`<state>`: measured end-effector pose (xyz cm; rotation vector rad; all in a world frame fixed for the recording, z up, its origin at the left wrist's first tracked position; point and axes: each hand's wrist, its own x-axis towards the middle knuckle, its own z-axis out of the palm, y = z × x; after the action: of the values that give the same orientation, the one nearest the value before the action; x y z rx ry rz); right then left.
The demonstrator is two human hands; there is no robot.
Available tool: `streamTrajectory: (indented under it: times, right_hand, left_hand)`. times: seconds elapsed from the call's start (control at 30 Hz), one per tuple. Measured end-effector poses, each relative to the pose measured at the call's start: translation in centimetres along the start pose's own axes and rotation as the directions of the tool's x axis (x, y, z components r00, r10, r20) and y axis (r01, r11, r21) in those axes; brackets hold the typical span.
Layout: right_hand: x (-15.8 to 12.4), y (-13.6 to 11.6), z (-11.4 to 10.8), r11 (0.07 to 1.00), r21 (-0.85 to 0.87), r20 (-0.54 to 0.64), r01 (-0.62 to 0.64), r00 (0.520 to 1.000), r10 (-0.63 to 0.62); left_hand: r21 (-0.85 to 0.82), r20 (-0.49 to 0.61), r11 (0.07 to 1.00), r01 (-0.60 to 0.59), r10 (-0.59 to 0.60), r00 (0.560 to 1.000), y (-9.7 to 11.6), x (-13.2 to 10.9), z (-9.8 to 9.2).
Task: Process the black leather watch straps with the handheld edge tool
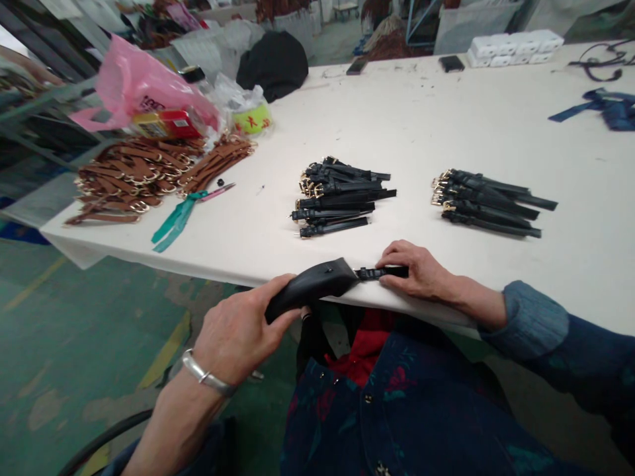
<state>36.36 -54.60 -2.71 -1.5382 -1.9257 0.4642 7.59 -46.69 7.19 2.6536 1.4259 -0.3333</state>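
My left hand point(243, 324) is wrapped round a black handheld tool point(317, 280) at the table's front edge. The tool's wide end touches or nearly touches the left end of a short black strap point(370, 273). Pressed on that strap, the fingers and thumb of my right hand point(414, 271) hold it on the table. Just beyond lies a pile of black buckled straps point(342, 195), and a second pile of black straps point(491, 201) is farther right.
Brown buckled straps point(133, 175) cover the left end of the white table point(397, 119), beside a teal ribbon point(176, 221) and a pink bag point(143, 82). White rolls point(516, 47) and blue fabric point(612, 109) lie at the back right.
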Motion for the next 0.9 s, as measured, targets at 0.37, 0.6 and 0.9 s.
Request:
streamTrajectory:
  times: [0.37,0.6,0.9]
  right_hand:
    - [0.5,0.0,0.0,0.999,0.019,0.053,-0.03,0.998,0.029]
    - [0.6,0.0,0.3,1.0,0.012,0.032,-0.023,0.999,0.022]
    - [0.7,-0.2,0.2,0.999,0.013,0.023,-0.031,0.999,0.031]
  left_hand:
    - [0.021,-0.057,0.993,-0.113,0.114,0.992,2.8,1.7,-0.4]
    - [-0.025,-0.028,0.998,-0.065,0.064,0.998,1.0,1.2,0.3]
    - [0.029,-0.038,0.995,-0.099,0.1,0.994,2.2,0.8,-0.3]
